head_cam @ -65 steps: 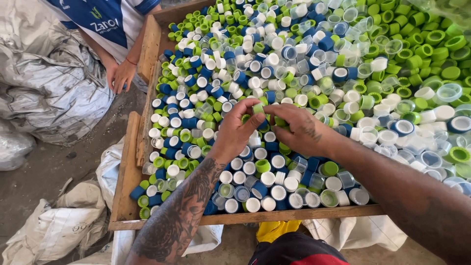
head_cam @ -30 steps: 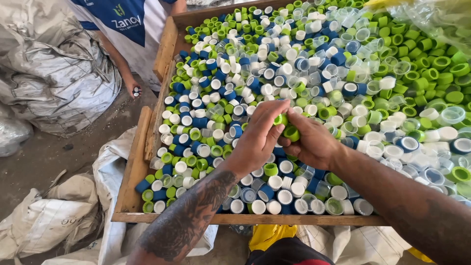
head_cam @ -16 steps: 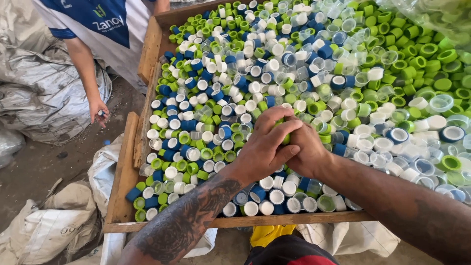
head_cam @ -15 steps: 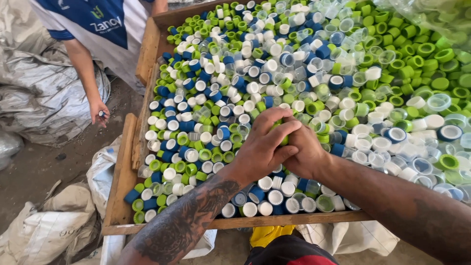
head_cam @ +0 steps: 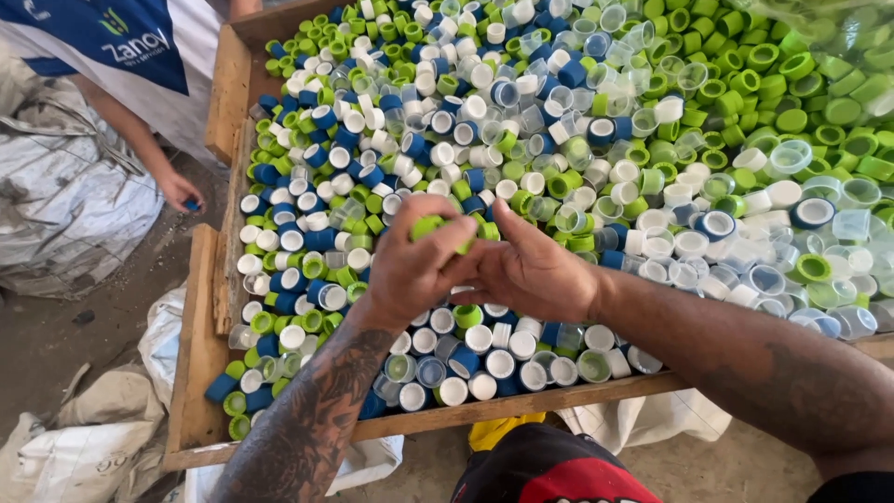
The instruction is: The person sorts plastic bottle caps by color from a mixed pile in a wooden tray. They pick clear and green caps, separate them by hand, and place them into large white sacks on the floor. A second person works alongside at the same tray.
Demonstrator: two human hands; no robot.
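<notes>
My left hand (head_cam: 414, 261) and my right hand (head_cam: 529, 270) meet over the near part of a wooden tray (head_cam: 200, 373) full of plastic bottle caps (head_cam: 521, 121) in green, blue, white and clear. Both hands are curled around a small bunch of green caps (head_cam: 430, 224), which show between the fingertips at the top. My left forearm is tattooed. Most of the held caps are hidden by the fingers.
Another person in a blue and white shirt (head_cam: 121, 42) stands at the tray's far left corner, one hand (head_cam: 182, 194) hanging low with a small blue cap. Silver-grey sacks (head_cam: 65, 205) and white bags (head_cam: 74, 456) lie on the dirt floor to the left.
My hands rose off the caps, dipped back onto the pile and now hold green caps together slightly above it. The other person's arm shifted along the tray's left side.
</notes>
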